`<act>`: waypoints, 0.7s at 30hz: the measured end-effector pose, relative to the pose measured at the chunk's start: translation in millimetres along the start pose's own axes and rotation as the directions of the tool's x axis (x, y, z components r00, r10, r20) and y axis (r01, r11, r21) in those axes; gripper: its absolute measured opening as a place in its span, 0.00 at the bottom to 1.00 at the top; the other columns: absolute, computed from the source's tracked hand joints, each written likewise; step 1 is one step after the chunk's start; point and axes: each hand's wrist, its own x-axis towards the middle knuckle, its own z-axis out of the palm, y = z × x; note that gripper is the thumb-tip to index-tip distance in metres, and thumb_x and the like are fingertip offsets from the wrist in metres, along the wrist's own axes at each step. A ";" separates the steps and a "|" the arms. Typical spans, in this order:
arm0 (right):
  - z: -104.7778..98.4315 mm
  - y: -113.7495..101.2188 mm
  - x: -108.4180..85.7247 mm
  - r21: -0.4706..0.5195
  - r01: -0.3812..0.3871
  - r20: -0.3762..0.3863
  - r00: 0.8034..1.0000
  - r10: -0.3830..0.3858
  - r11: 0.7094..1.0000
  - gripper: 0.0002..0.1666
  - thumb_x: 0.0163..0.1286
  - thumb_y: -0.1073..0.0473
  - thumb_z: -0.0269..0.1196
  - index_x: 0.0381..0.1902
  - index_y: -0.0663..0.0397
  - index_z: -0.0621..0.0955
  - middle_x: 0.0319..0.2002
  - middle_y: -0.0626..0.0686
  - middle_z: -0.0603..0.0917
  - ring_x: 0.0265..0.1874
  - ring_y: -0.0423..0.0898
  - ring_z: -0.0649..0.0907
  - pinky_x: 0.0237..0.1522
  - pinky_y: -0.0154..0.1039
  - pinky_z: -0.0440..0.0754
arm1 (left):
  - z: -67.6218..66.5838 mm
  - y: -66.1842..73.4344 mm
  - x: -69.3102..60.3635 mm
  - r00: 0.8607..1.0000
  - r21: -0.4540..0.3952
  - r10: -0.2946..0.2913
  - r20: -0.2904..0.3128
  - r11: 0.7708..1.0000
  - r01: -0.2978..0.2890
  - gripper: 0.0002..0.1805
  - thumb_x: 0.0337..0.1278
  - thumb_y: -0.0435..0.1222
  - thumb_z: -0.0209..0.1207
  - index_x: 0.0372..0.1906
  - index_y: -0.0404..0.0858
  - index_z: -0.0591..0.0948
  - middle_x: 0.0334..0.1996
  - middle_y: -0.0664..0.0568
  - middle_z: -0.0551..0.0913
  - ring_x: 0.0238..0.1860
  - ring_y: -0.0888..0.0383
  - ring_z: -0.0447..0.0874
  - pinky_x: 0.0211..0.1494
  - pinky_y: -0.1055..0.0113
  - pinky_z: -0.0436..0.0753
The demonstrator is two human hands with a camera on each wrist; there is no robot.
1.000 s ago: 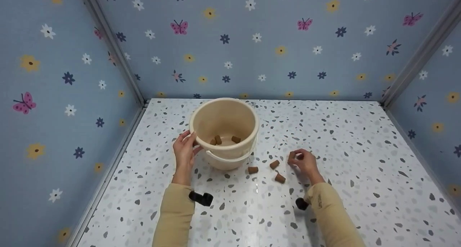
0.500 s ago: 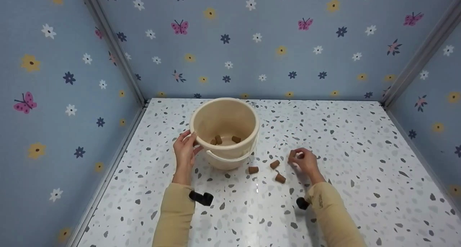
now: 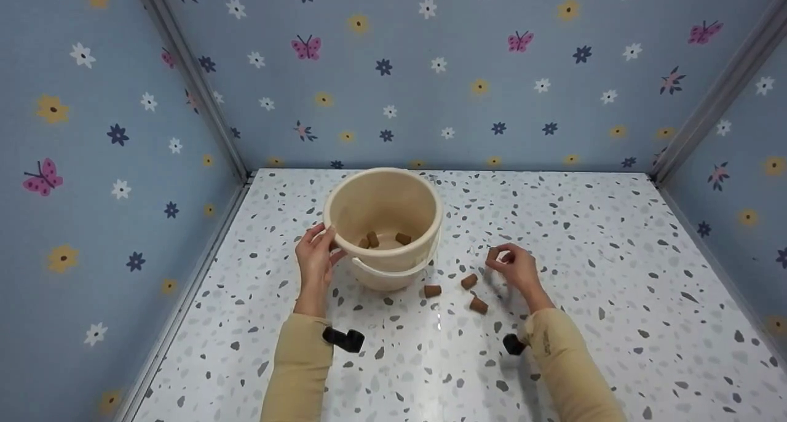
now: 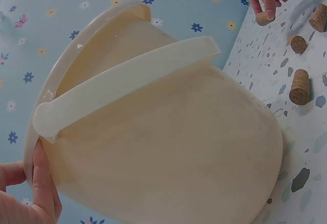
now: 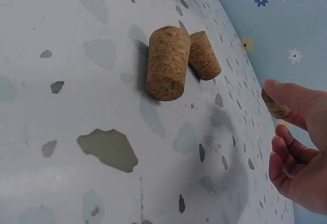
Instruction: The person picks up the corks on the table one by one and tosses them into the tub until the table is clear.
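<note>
A cream plastic bucket stands on the speckled tabletop, with several cork stoppers lying on its bottom. My left hand pinches the bucket's rim at its left side; in the left wrist view the fingers press the outside just below the rim. Between thumb and index finger my right hand pinches a cork stopper, held just above the table to the right of the bucket. Three loose corks lie between bucket and right hand: one near the bucket, a second cork and a third cork.
The bucket's white handle hangs down over its near side. Blue flowered panels enclose the table at the back and both sides, joined by grey metal posts. Each wrist carries a small black camera.
My right hand has risen slightly and shifted a little away and to the left, carrying the cork. My left hand and the bucket have stayed put.
</note>
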 end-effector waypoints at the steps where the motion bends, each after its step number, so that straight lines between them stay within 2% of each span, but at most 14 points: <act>1: -0.3 -2.3 -0.1 0.005 0.017 -0.002 1.000 -0.017 1.000 0.21 0.53 0.56 0.66 0.43 0.59 0.77 0.27 0.54 0.74 0.24 0.45 0.71 0.22 0.35 0.68 | -2.0 -4.3 4.1 1.000 0.003 0.012 0.007 1.000 -0.013 0.26 0.45 0.44 0.64 0.51 0.40 0.73 0.43 0.44 0.79 0.37 0.51 0.80 0.34 0.59 0.82; 2: -0.6 -4.6 -0.1 0.006 0.036 -0.005 0.999 -0.036 0.999 0.21 0.53 0.56 0.67 0.43 0.59 0.77 0.27 0.54 0.74 0.24 0.45 0.71 0.22 0.35 0.68 | -8.7 -20.0 21.2 0.999 0.026 0.037 -0.003 0.999 -0.037 0.29 0.40 0.48 0.66 0.51 0.42 0.73 0.43 0.46 0.79 0.38 0.50 0.80 0.35 0.59 0.82; 3: -0.8 -7.0 -0.1 0.007 0.051 -0.007 0.999 -0.051 0.999 0.20 0.53 0.56 0.67 0.43 0.58 0.77 0.27 0.54 0.74 0.24 0.45 0.71 0.22 0.35 0.68 | -12.4 -31.2 30.3 0.998 0.036 0.068 -0.007 0.997 -0.068 0.32 0.35 0.51 0.67 0.50 0.45 0.74 0.43 0.47 0.79 0.38 0.51 0.80 0.34 0.59 0.82; 6: -1.2 -15.6 -0.3 0.013 0.070 -0.010 0.998 -0.070 0.997 0.20 0.52 0.56 0.67 0.42 0.57 0.77 0.28 0.54 0.75 0.25 0.45 0.71 0.23 0.35 0.68 | -17.9 -45.2 44.8 0.994 0.017 0.106 -0.005 0.994 -0.106 0.33 0.33 0.52 0.68 0.50 0.44 0.74 0.43 0.45 0.79 0.38 0.49 0.80 0.34 0.56 0.81; 9: -1.5 -24.8 -0.5 0.006 0.084 -0.010 0.996 -0.084 0.996 0.21 0.52 0.55 0.67 0.42 0.57 0.77 0.28 0.54 0.75 0.26 0.45 0.71 0.23 0.35 0.68 | -20.5 -51.8 52.4 0.992 -0.011 0.123 -0.011 0.992 -0.123 0.33 0.33 0.51 0.68 0.49 0.42 0.75 0.42 0.42 0.79 0.37 0.46 0.80 0.33 0.54 0.81; 12: -2.2 -34.7 -1.2 0.011 0.108 -0.010 0.994 -0.108 0.994 0.21 0.52 0.55 0.67 0.42 0.57 0.77 0.27 0.53 0.74 0.25 0.45 0.71 0.22 0.34 0.67 | -21.5 -55.8 57.0 0.991 -0.020 0.131 -0.014 0.991 -0.132 0.32 0.32 0.51 0.68 0.48 0.41 0.75 0.41 0.41 0.79 0.37 0.44 0.80 0.33 0.52 0.81; 15: -3.1 -44.1 -1.4 0.025 0.142 -0.013 0.990 -0.141 0.990 0.21 0.52 0.55 0.67 0.43 0.57 0.78 0.27 0.52 0.74 0.25 0.45 0.71 0.22 0.35 0.68 | -20.8 -54.9 55.8 0.991 -0.025 0.131 -0.012 0.991 -0.131 0.32 0.32 0.51 0.69 0.48 0.42 0.75 0.42 0.41 0.78 0.37 0.44 0.80 0.34 0.52 0.81; 19: -4.1 -56.2 -0.7 0.043 0.186 -0.030 0.982 -0.185 0.982 0.21 0.51 0.55 0.68 0.42 0.57 0.78 0.27 0.53 0.74 0.27 0.45 0.72 0.25 0.36 0.69 | -19.6 -50.4 50.5 0.993 -0.017 0.121 0.007 0.993 -0.120 0.33 0.33 0.51 0.68 0.49 0.42 0.75 0.42 0.43 0.79 0.37 0.47 0.80 0.34 0.54 0.81; 21: -4.2 -62.5 -0.7 0.048 0.205 -0.045 0.978 -0.203 0.978 0.20 0.51 0.56 0.68 0.42 0.56 0.79 0.27 0.54 0.74 0.27 0.45 0.72 0.26 0.36 0.70 | -15.6 -39.2 39.2 0.996 -0.002 0.085 0.011 0.996 -0.085 0.31 0.35 0.51 0.68 0.49 0.43 0.74 0.42 0.45 0.79 0.37 0.49 0.80 0.34 0.56 0.81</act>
